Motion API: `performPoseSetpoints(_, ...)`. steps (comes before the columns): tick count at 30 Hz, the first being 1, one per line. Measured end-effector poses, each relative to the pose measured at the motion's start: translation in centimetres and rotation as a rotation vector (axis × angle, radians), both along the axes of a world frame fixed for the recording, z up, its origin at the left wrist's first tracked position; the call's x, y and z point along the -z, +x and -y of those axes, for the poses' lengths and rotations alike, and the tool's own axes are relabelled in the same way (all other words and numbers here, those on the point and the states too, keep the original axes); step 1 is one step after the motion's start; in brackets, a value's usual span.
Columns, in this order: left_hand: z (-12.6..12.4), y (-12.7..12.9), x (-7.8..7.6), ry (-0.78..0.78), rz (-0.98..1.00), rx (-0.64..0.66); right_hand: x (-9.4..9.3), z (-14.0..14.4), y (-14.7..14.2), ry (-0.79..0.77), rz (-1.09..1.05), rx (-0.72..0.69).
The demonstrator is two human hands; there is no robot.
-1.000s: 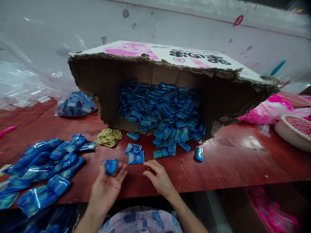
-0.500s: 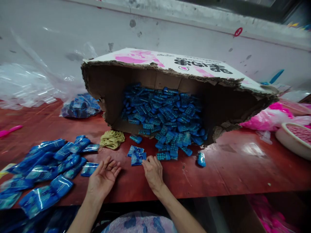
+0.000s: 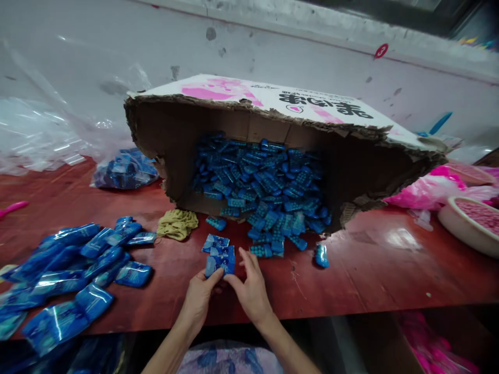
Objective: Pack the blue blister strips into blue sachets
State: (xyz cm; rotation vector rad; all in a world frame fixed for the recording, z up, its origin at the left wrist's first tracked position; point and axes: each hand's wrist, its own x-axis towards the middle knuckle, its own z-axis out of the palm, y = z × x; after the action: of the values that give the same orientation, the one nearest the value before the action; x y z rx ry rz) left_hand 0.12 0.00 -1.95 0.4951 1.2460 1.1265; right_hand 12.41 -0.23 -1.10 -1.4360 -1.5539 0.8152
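Observation:
My left hand (image 3: 200, 298) and my right hand (image 3: 250, 290) meet at the near edge of the red table (image 3: 382, 270). Together they pinch a small blue printed pouch (image 3: 220, 264) between thumbs and fingers. Another flat blue pouch (image 3: 214, 242) lies just beyond it. A torn cardboard box (image 3: 273, 104) lies on its side behind them, and several small blue studded pieces (image 3: 265, 182) spill out of it onto the table. To my left lies a heap of filled blue packets (image 3: 70, 270); the nearest packet (image 3: 133, 274) lies at its right edge.
A yellow cloth (image 3: 177, 224) lies in front of the box. A clear bag of blue pieces (image 3: 125, 169) sits at the back left, with crumpled clear plastic (image 3: 35, 135) beyond it. Pink bags (image 3: 424, 189) and a white bowl of pink pieces (image 3: 471, 218) stand at the right.
My left hand dropped a filled blue packet onto the left heap, then moved right. My right hand reached the flat pouch, and both hands now hold it.

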Motion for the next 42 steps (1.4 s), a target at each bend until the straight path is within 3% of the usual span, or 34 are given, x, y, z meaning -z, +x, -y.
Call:
performPoseSetpoints(3, 0.0, -0.1, 0.3, -0.005, 0.018, 0.033, 0.6, -0.9, 0.1, -0.221, -0.299, -0.100)
performPoseSetpoints(5, 0.2, 0.1, 0.3, -0.009, 0.004, 0.007, 1.0, -1.2, -0.1, -0.265, -0.350, -0.149)
performPoseSetpoints(10, 0.5, 1.3, 0.2, -0.046, 0.016, -0.089, 1.8, -0.7, -0.7, -0.260, -0.254, -0.056)
performPoseSetpoints(17, -0.2, 2.4, 0.1, -0.055, 0.019, -0.095, 1.2, -0.5, -0.6, -0.191, -0.155, 0.037)
performPoseSetpoints(23, 0.0, 1.1, -1.0, -0.110, 0.183, 0.142, -0.2, -0.8, 1.0, -0.157, 0.027, -0.049)
performPoseSetpoints(27, 0.1, 0.3, -0.9, -0.159, 0.174, 0.102, -1.2, -1.4, 3.2, -0.009, 0.289, -0.111)
performPoseSetpoints(30, 0.2, 0.2, -0.7, -0.204, 0.196, 0.075, -1.0, -2.1, 4.9, 0.096, 0.664, 0.012)
performPoseSetpoints(33, 0.5, 0.3, -0.9, -0.226, 0.225, 0.056, 0.0, -2.5, 5.6, 0.078, 0.875, 0.099)
performPoseSetpoints(36, 0.8, 0.3, -1.2, -0.246, 0.237, 0.050, 0.7, -2.0, 5.2, 0.064, 0.912, 0.062)
performPoseSetpoints(42, 1.0, 0.2, -1.3, -0.282, 0.213, 0.014, 0.6, -0.9, 4.0, 0.052, 0.732, -0.062)
